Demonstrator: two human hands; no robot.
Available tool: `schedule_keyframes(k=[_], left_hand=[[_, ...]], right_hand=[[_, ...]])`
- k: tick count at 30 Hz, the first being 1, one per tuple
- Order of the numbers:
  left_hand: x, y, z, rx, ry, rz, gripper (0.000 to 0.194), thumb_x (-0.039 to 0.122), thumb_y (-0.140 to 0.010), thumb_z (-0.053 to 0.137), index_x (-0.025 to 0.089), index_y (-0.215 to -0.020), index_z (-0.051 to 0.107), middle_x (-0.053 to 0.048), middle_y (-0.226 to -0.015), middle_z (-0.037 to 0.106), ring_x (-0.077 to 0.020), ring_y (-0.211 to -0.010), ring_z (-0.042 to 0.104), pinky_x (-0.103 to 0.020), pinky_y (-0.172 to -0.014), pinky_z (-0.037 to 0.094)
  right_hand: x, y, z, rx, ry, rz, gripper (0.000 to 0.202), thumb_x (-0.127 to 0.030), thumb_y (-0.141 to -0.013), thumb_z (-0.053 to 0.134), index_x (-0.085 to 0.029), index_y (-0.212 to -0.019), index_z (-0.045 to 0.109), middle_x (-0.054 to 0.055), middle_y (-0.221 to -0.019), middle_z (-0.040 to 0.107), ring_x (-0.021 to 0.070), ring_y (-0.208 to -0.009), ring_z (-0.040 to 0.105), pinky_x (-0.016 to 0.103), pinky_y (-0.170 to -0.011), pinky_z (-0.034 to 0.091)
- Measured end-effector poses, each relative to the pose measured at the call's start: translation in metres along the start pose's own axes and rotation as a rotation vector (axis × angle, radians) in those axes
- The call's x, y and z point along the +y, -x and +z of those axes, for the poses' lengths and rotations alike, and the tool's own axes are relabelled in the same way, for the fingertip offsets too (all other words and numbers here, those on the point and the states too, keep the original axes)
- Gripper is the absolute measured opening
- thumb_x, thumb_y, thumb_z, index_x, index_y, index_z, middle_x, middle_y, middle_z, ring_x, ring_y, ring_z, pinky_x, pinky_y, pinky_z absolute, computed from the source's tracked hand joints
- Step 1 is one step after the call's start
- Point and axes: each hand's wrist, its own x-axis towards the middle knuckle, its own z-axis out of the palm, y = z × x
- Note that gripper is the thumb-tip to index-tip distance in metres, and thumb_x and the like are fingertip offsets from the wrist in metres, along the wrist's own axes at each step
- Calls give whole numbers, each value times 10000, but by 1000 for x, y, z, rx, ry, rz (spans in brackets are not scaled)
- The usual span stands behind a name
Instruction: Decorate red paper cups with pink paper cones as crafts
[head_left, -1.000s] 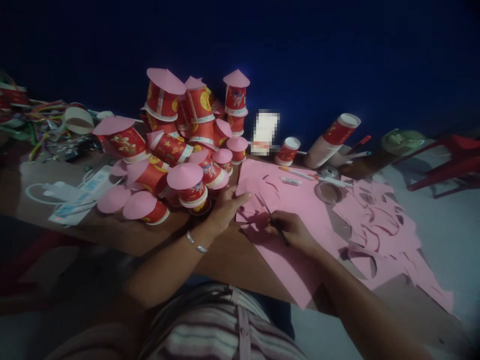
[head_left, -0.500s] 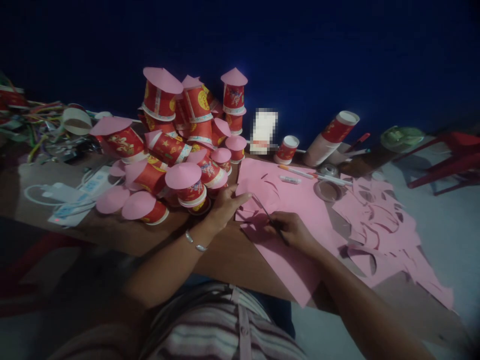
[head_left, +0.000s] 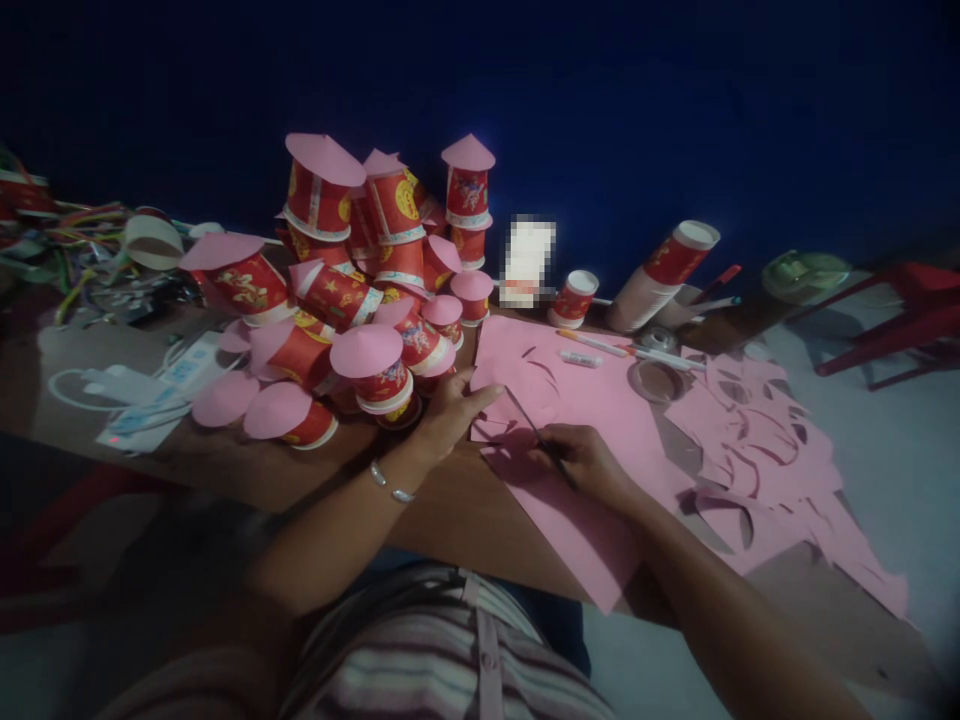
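My left hand [head_left: 455, 408] pinches the left part of a piece of pink paper [head_left: 525, 385], thumb on top and fingers around the edge. A metal bracelet circles that wrist. My right hand [head_left: 581, 458] is closed around a pair of dark scissors [head_left: 529, 422], whose thin blades point up and left at the paper, close to my left thumb. Below my right hand lies a larger pink sheet [head_left: 592, 545], reaching over the table's front edge. The scissors' handles are mostly hidden by my fingers.
Red paper cups with pink cone tops [head_left: 367, 365] are piled on the left. A power strip [head_left: 161, 395] lies beyond them. Pens [head_left: 592, 343], a glue stick [head_left: 580, 359], a tape roll [head_left: 655, 380], stacked cups [head_left: 667, 275] and pink scraps [head_left: 765, 450] are at the right.
The scissors' blades show as a single line now, where they looked slightly parted before. Both hands and the paper have hardly moved.
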Motion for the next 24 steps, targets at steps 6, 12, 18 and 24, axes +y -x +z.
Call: schedule_keyframes(k=[6,12,18,24], left_hand=[[-1,0,0,-2,-1,0,345,434,-742,778,135,-904,718,-7,-723,648,-120,-633,560,-224,-580,452],[-1,-1,0,12,-9,2,334,420,-732,779,137,-896,710,-1,-736,634,-115,-645,547,-218,-581,452],[-2,-1,1,40,-17,12,325,419,-719,790,140,-864,706,14,-697,612,-106,-618,519,-211,-558,427],[-1,-4,0,71,28,111,275,391,-759,751,153,-890,708,-10,-788,677,-131,-710,580,-240,-687,481]], right_hand=[[0,0,0,11,27,2,417,-573,-887,671,-165,-819,725,21,-713,642,138,-644,525,243,-591,413],[0,0,1,16,39,-15,405,-552,-902,661,-162,-809,723,20,-723,657,131,-639,535,240,-601,418],[6,0,0,17,100,1,401,-563,-878,691,-165,-881,740,28,-753,683,155,-672,579,250,-620,446],[11,-2,-3,-3,149,16,386,-545,-848,725,-189,-995,742,46,-847,729,194,-730,640,286,-670,491]])
